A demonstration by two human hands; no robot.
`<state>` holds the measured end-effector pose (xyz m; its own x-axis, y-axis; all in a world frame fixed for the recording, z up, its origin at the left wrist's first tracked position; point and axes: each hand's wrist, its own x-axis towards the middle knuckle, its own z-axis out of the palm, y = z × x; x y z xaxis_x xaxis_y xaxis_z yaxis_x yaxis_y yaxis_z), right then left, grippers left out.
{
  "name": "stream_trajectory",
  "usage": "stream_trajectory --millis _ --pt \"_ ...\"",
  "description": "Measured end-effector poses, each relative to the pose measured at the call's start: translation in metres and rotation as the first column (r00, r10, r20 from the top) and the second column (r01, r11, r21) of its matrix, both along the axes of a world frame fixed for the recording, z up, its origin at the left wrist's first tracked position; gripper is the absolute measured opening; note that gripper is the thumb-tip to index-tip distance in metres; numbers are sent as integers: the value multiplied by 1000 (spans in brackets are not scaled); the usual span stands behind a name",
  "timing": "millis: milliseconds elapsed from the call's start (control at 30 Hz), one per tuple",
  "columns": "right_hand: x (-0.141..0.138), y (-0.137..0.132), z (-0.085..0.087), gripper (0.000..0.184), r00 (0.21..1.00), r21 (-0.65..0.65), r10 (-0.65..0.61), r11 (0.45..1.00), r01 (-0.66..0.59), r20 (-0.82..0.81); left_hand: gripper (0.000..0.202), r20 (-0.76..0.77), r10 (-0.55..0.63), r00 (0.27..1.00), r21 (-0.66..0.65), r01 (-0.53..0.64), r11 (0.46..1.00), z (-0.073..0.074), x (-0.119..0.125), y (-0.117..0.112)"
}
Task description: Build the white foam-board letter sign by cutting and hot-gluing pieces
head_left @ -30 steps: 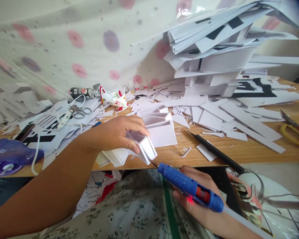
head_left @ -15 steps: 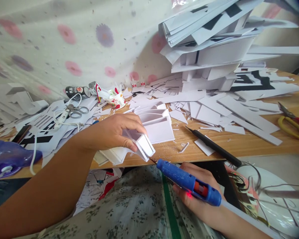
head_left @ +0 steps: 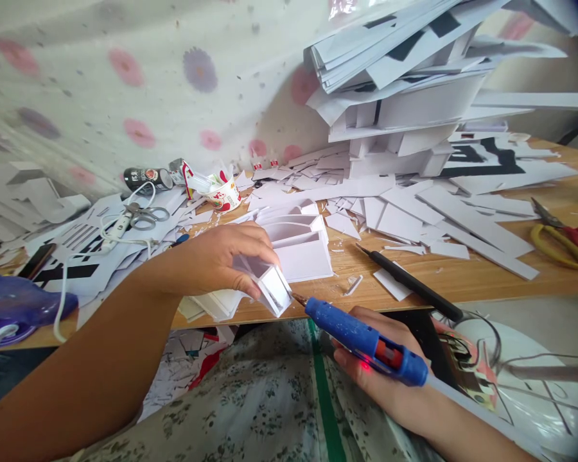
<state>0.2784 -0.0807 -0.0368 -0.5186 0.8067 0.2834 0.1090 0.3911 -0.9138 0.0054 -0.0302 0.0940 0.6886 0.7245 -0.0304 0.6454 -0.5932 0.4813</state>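
My left hand (head_left: 221,256) is closed on a small white foam-board piece (head_left: 273,290) at the front edge of the wooden table (head_left: 462,282). My right hand (head_left: 380,372) grips a blue hot glue gun (head_left: 366,341) below the table edge. The gun's metal nozzle (head_left: 298,299) touches the right side of the white piece. More white box-shaped pieces (head_left: 298,247) stand just behind my left hand.
Cut white strips (head_left: 443,221) litter the table. A tall stack of white boards (head_left: 404,90) rises at the back right. A black knife (head_left: 409,282), yellow-handled pliers (head_left: 561,240), scissors (head_left: 142,215), a paper cup (head_left: 224,192) and a purple object (head_left: 14,308) lie around.
The glue gun's tip has crept up along the white piece's edge. My left hand has turned the piece slightly. The view has shifted a little.
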Motion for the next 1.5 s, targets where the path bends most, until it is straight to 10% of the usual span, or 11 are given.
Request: stream_trajectory --millis 667,1500 --pt "-10 5 4 23 998 198 -59 979 51 36 32 -21 24 999 -28 -25 999 2 0 -1" --pt "-1 1 2 20 998 80 22 996 -27 65 32 0 21 1000 -17 -21 1000 3 -2 0"
